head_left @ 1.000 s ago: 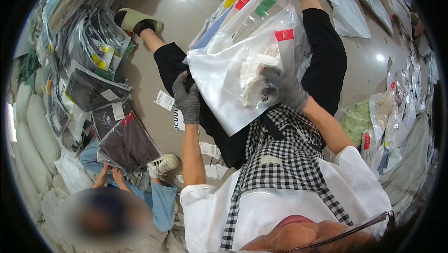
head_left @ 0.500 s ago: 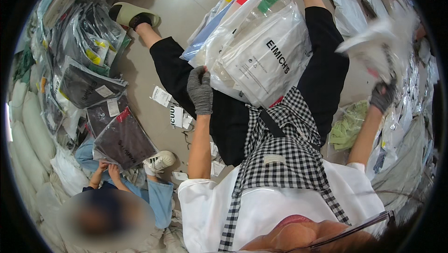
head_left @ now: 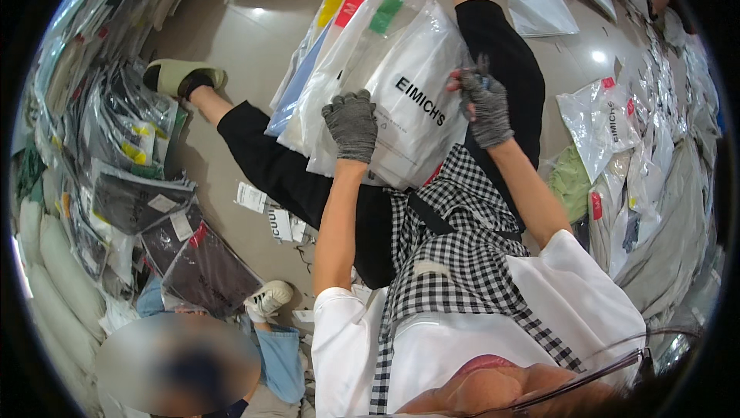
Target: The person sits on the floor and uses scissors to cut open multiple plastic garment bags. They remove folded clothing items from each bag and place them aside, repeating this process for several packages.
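Observation:
A stack of clear and whitish plastic garment bags [head_left: 416, 141] with clothes inside lies across my lap. Yellow, red and green tabs show along its far edge. My left hand [head_left: 351, 127], in a grey knit glove with the fingers curled, grips the near left part of the front bag. At the stack's right side, my right hand [head_left: 486, 106] is closed, wearing a matching glove with bare fingertips. A small dark thing sticks out past its fingers, too blurred to name.
Bagged dark garments [head_left: 208, 268] and a heap of packages line the left, beside a seated co-worker. White packages [head_left: 597, 125] and a bagged light green garment [head_left: 569, 183] lie at the right. Paper tags [head_left: 251, 197] are scattered on the floor by my left leg.
My right hand has come back from the far right to the stack; the white package it was flinging now lies on the right pile. My left hand has shifted onto the front bag.

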`<state>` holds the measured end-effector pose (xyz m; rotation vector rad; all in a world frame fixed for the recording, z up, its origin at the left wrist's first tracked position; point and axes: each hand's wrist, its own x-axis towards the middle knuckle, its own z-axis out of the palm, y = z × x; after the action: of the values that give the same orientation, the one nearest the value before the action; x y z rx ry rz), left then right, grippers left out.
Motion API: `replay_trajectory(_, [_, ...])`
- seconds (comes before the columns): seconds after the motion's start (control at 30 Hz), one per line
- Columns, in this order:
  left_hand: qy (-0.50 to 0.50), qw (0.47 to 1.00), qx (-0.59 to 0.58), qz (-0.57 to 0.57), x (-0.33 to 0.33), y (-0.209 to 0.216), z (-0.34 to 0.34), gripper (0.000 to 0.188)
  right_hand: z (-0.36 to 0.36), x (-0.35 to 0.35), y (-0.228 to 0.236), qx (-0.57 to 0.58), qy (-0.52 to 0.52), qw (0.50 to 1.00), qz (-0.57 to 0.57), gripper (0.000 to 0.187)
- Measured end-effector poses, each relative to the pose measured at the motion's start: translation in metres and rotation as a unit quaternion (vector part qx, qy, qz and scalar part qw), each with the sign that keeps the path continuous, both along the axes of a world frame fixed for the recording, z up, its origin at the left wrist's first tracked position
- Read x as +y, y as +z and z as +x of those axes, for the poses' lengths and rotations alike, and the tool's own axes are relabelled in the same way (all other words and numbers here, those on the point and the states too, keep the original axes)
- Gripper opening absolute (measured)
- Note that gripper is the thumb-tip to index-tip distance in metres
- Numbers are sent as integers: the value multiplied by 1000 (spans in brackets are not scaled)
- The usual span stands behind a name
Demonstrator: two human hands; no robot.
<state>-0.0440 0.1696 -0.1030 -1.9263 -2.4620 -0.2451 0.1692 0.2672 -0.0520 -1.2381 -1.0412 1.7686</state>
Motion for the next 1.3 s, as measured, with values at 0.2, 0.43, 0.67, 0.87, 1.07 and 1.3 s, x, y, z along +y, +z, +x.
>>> replay_trajectory(0.2, [41, 951, -98, 290, -47, -4, -42, 5, -3, 5, -30, -73, -14, 997, 31, 18])
replay_trajectory(0.43, [307, 872, -329, 193, -152, 8, -62, 17, -40, 14, -65, -542, -9, 750, 380, 28])
replay_trajectory(0.67, [341, 890, -261, 151, -144, 23, -32, 18, -83, 42, -76, -271, 115, 940, 171, 27])
replay_trajectory(0.87, [284, 792, -514, 168, -133, 52, 12, 15, -99, 76, -60, -368, 129, 828, 403, 24])
replay_trajectory(1.07, [57, 762, -640, -82, -126, 79, 102, 21, -142, 94, -42, -322, 221, 794, 465, 29])
replay_trajectory(1.3, [233, 931, -181, 217, -72, 60, -58, 24, -171, 85, -52, -290, 344, 785, 425, 29])
